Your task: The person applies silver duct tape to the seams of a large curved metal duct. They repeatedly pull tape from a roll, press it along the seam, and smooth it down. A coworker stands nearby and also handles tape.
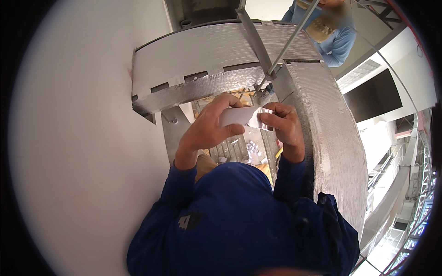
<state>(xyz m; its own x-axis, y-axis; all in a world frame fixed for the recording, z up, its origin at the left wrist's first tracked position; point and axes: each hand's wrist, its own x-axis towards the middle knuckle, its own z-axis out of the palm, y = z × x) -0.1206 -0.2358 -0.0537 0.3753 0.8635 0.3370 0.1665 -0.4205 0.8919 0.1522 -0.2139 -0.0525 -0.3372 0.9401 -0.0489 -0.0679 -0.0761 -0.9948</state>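
Note:
Between my two hands is a short piece of foil tape, silver at its right end, with white backing paper over the left part. My left hand grips the white end, thumb below and fingers behind. At the silver end, my right hand pinches the corner between thumb and fingers. How far the backing is parted from the foil I cannot tell. Both hands are in the gap between foil-faced ducts, apart from the duct surfaces as far as I can see.
A foil-clad duct with dark slots crosses ahead; another foil-clad duct runs along my right. A metal strut and a thin rod meet above my hands. At left is a white wall. Paper scraps lie below. A person in blue is beyond.

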